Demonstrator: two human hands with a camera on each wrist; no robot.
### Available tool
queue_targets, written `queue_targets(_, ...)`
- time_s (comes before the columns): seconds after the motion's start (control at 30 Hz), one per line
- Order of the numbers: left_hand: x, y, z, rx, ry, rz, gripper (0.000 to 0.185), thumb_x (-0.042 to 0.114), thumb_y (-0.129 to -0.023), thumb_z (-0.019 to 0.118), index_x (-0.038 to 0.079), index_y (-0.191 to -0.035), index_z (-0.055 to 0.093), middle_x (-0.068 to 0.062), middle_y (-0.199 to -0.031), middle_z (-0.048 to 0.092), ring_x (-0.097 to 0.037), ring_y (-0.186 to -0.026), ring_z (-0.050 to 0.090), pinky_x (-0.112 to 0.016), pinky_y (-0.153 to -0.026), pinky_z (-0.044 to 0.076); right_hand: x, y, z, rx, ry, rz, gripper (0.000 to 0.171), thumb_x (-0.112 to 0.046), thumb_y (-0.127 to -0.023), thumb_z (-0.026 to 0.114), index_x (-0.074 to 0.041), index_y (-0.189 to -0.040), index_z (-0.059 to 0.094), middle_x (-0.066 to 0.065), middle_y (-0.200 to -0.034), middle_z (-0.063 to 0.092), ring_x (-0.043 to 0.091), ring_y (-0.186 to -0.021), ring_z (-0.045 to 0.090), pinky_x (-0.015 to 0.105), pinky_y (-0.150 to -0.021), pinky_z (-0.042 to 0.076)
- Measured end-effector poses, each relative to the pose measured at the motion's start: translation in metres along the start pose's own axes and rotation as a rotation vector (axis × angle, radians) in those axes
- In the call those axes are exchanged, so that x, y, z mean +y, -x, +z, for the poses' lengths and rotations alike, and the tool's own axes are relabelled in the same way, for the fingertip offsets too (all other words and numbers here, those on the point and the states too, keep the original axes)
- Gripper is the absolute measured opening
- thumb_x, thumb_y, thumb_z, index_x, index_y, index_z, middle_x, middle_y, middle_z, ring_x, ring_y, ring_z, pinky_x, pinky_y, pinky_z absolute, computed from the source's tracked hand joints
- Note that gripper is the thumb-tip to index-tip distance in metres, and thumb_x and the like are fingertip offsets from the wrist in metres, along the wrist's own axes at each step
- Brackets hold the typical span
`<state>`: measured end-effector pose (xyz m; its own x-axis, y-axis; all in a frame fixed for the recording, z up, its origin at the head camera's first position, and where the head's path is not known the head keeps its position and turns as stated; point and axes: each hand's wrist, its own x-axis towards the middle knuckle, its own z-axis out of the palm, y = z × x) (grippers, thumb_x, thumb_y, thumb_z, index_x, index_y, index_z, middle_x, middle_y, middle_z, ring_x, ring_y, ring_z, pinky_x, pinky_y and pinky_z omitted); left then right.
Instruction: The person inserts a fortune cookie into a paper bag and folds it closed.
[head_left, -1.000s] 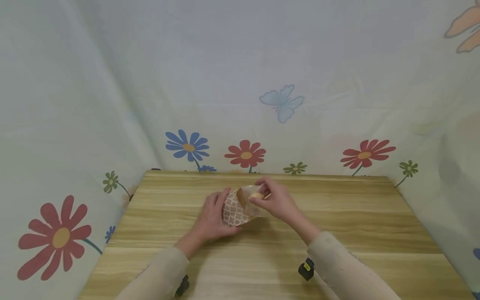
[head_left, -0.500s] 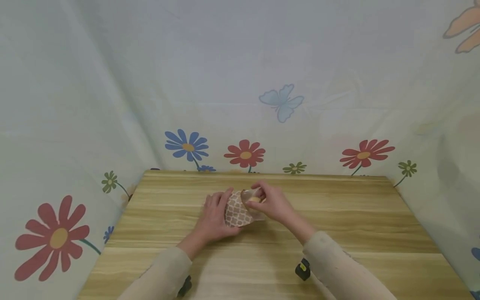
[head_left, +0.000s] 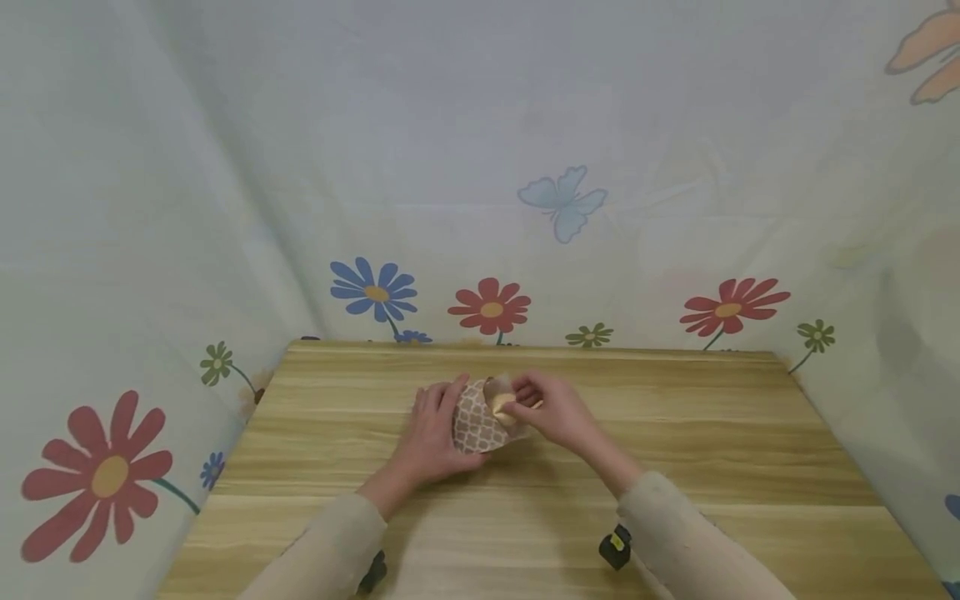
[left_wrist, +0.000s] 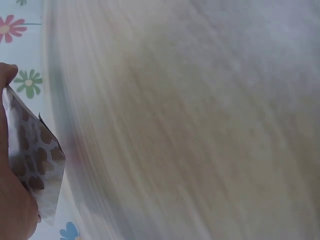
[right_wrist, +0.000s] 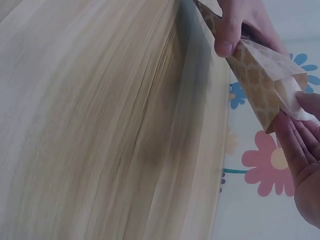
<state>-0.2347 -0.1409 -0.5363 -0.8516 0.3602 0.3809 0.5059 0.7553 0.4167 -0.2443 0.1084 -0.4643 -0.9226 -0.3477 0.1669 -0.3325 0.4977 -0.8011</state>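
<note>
A tan paper bag [head_left: 474, 423] with a white lattice pattern lies tilted above the table, its mouth turned toward the right hand. My left hand [head_left: 429, 437] grips its closed end, thumb below and fingers over the top. A pale yellow, rounded piece [head_left: 502, 407] shows in the mouth; its kind is unclear. My right hand [head_left: 558, 412] pinches that piece between thumb and curled fingers. In the right wrist view the right fingers [right_wrist: 295, 145] are at the bag's whitish opening, where the piece is hidden. The left wrist view shows only the bag's patterned side [left_wrist: 37, 155].
The wood-grain table [head_left: 675, 433] stretches around both hands. Behind it hangs a pale cloth [head_left: 450, 167] printed with flowers and butterflies. Dark camera mounts [head_left: 615, 547] sit beneath the sleeved wrists.
The pale yellow piece has moved left and slightly down, deeper into the bag's mouth. The right hand has shifted a little downward. The left hand keeps its grip, moving slightly right with the bag.
</note>
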Motion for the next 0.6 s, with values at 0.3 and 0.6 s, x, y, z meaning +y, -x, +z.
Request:
queue_targets(0.3,0.005,-0.001,0.005,-0.017,0.020,-0.011,0.130,0.058,-0.065,0.094,0.018,-0.168,0.025,-0.019,-0.143,0.048,-0.037,-0.130,0.047,-0.064,-0.124,0.029,0.003,-0.002,0.010,0.030,-0.058,-0.048,0.009,-0.010,-0.097,0.080,-0.008,-0.104,0.074,0.003,-0.099,0.077,0.015,-0.090,0.073,0.027,-0.075,0.061)
queue_targets(0.6,0.011,-0.002,0.009,-0.024,0.064,-0.096,0.131,0.057,-0.067,0.095,0.016,-0.169,0.024,-0.017,-0.144,0.044,-0.033,-0.128,0.046,-0.052,-0.108,0.050,-0.001,-0.007,0.023,0.051,-0.044,-0.059,0.009,-0.008,-0.096,0.080,-0.008,-0.103,0.074,0.002,-0.097,0.077,0.013,-0.088,0.073,0.026,-0.076,0.062)
